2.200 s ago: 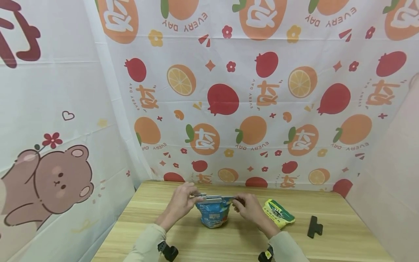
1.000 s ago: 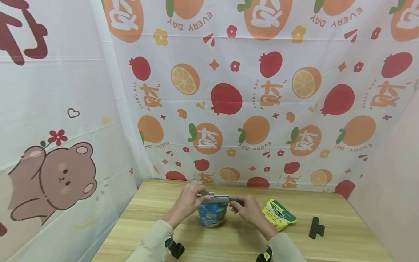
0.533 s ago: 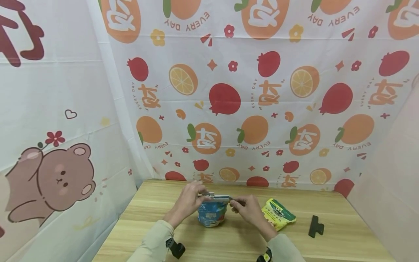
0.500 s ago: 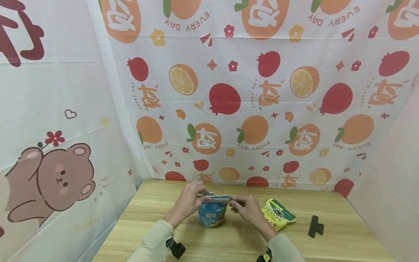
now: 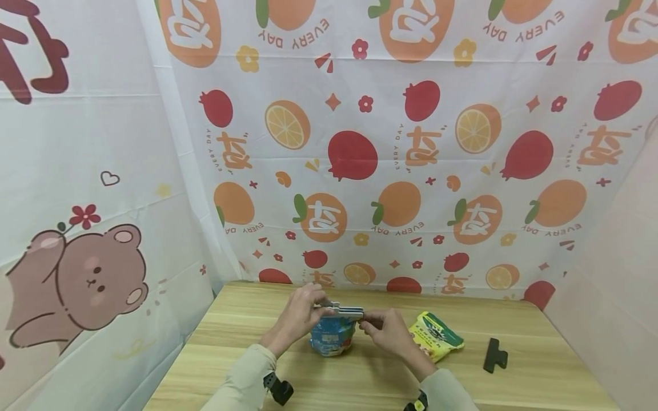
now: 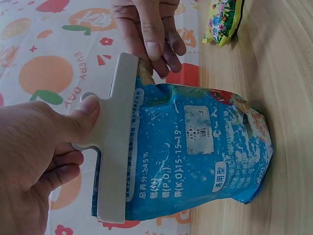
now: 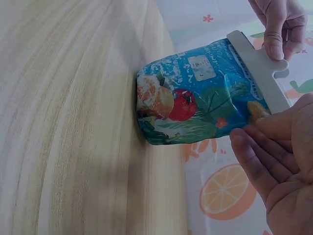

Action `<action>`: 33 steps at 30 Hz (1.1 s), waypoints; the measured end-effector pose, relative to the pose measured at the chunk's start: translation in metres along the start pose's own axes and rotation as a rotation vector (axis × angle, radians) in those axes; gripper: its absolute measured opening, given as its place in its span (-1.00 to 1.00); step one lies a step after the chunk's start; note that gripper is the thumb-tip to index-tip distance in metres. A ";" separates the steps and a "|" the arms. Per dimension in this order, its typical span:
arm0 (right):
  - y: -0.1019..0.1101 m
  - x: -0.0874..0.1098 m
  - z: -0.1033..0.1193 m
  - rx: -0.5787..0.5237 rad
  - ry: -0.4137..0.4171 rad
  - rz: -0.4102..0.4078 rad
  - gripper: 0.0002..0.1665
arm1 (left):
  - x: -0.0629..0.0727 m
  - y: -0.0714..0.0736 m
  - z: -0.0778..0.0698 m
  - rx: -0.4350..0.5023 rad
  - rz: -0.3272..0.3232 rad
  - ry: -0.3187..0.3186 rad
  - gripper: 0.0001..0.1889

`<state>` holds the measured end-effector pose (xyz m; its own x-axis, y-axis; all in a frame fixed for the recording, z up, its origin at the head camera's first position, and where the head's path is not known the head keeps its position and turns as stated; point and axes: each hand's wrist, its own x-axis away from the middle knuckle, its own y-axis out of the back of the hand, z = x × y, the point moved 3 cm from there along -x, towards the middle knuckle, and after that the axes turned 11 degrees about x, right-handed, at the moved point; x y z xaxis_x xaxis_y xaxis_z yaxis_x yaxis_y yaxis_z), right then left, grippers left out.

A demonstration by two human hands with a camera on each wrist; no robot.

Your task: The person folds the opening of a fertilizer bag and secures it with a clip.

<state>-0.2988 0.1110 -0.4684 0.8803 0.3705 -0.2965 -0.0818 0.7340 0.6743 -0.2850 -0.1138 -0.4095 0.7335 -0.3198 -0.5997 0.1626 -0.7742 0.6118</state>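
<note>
A blue fertilizer bag (image 6: 171,147) stands upright on the table, its top edge squeezed in a white bag clip (image 6: 117,142). My left hand (image 5: 303,313) pinches the handle of that clip; in the left wrist view the thumb (image 6: 89,104) presses on its rounded tab. At the opposite end of the clip, my right hand (image 5: 386,331) has thumb and fingertips at the bag's upper right corner. The right wrist view shows that thumb (image 7: 276,125) over the yellowish corner, with the index fingertip close below. Vegetables and fruit are printed on the bag's lower front.
Behind the right forearm lies a yellow and green packet (image 5: 437,337). Farther right, a black bag clip (image 5: 496,355) rests on the wooden table (image 5: 360,388). A printed curtain (image 5: 390,228) hangs along the back edge, and another with a bear covers the left side.
The white clip and my left hand have shifted right, so the clip covers the top edge up to my right fingers. My right hand keeps to the same corner.
</note>
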 end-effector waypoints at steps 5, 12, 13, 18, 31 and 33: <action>-0.002 0.000 -0.002 -0.013 -0.003 0.006 -0.81 | 0.000 -0.001 0.000 -0.001 0.004 -0.011 -0.88; -0.003 0.000 -0.003 -0.104 -0.034 0.040 -0.78 | 0.000 -0.002 -0.001 0.000 -0.004 -0.008 -0.88; -0.003 0.001 -0.003 -0.124 -0.044 0.046 -0.77 | 0.001 -0.003 -0.001 0.000 -0.003 -0.006 -0.88; -0.003 0.003 -0.003 -0.222 -0.084 0.084 -0.70 | 0.002 -0.004 -0.001 0.002 0.001 0.006 -0.89; -0.004 0.001 -0.011 -0.406 -0.199 0.156 -0.59 | 0.000 -0.006 -0.002 0.007 -0.002 0.017 -0.88; -0.005 0.001 -0.011 -0.432 -0.204 0.171 -0.57 | 0.000 -0.006 -0.002 0.009 0.000 0.031 -0.89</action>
<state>-0.3032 0.1142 -0.4793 0.9072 0.4188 -0.0392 -0.3806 0.8569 0.3476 -0.2848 -0.1081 -0.4114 0.7538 -0.3028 -0.5832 0.1570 -0.7789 0.6072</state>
